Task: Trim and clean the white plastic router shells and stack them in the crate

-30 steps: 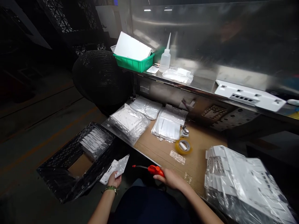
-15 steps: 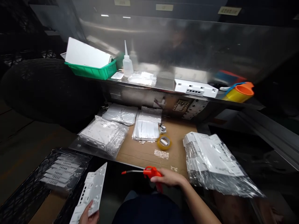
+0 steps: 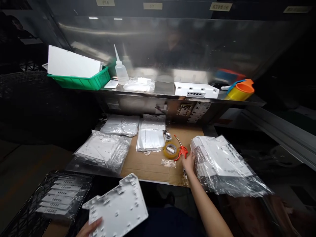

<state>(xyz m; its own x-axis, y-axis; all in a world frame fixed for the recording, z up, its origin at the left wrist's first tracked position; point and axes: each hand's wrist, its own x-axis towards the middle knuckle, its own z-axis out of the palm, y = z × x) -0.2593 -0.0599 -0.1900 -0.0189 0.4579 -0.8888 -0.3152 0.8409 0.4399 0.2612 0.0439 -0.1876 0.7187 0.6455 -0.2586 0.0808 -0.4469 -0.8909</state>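
My left hand [image 3: 89, 227] is closed on the edge of a white plastic housing panel [image 3: 120, 207], held tilted in front of the bench with its studded inner side showing. My right hand [image 3: 189, 162] reaches over the cardboard, its fingers closed at the near end of a red air blow gun [image 3: 183, 151]. The blow gun's thin metal nozzle points away and slightly left. Part of its grip is hidden by the hand. Just left of the blow gun lies a roll of yellowish tape [image 3: 171, 150]. Bagged white panels [image 3: 222, 158] are close to the right of this hand.
Bagged panels [image 3: 98, 148] and stacks of plastic bags [image 3: 151, 138] lie on the cardboard [image 3: 145, 169]. A shelf above bears a green bin [image 3: 81, 82], a squeeze bottle [image 3: 121, 73], a white housing [image 3: 196, 90] and a yellow-orange cup [image 3: 240, 92]. A dark crate with bagged strips [image 3: 59, 196] stands lower left.
My right hand has carried the blow gun forward and right onto the cardboard beside the tape. My left hand has turned the panel so its studded face shows. The head view has shifted right.
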